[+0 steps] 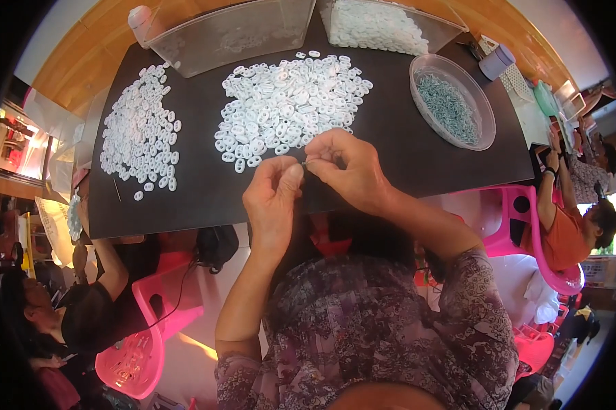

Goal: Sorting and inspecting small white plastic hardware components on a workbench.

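Observation:
My left hand (270, 205) and my right hand (352, 171) meet fingertip to fingertip over the near part of the dark table (390, 171). Both are closed in a pinch; a tiny dark bit shows between them, too small to name. Just beyond my fingers spreads a large pile of white oval pieces (291, 102), many showing two holes. A second, smaller heap of similar white pieces (137, 130) lies at the left. To the right stands a round clear bowl (486, 113) with many small grey-green metal-looking parts (447, 106), perhaps screws.
Two clear plastic bins (178, 51) (451, 24) stand along the far edge, the right one full of white pieces. A thin dark stick (116, 190) lies at the left. Nearby are a purple-lidded jar (497, 61), pink chairs (134, 355) and people seated on both sides.

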{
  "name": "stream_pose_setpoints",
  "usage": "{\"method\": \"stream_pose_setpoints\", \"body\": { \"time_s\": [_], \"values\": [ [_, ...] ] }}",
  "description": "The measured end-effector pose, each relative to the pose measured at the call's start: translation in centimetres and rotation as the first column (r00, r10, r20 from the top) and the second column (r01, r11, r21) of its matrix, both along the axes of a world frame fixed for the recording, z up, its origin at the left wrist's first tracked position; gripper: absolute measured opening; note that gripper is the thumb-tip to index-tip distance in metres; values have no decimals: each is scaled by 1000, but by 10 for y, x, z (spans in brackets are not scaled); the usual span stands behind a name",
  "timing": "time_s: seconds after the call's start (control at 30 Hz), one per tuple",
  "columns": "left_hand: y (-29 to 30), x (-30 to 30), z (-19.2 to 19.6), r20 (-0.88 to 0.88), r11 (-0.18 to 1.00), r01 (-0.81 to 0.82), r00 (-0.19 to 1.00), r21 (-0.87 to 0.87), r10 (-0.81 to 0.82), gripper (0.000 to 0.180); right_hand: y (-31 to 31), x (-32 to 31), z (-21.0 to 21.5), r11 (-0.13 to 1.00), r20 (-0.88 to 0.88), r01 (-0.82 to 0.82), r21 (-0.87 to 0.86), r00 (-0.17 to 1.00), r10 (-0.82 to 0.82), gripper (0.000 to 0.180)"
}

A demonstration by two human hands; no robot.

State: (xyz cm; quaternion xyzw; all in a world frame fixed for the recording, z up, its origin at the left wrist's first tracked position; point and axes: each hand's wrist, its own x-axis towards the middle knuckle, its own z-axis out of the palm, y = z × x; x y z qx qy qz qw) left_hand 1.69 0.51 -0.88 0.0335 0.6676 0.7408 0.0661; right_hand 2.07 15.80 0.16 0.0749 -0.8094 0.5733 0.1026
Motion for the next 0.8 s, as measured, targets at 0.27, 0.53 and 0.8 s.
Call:
{"method": "stream_pose_setpoints", "body": {
  "time_s": [0.27,0.53,0.8],
  "values": [
    [0,-13,-7,-767,853,-315,626,-416,-143,20,3,-6,2,979,216,-85,-184,969,125,18],
    [-2,-13,-10,-774,767,-374,586,-521,-239,17,-1,1,6,996,128,-84,-6,988,84,17],
    [-3,-6,-2,-199,964,42,975,-263,-97,24,-3,-1,4,967,-350,-31,253,929,121,19]
  ]
}}
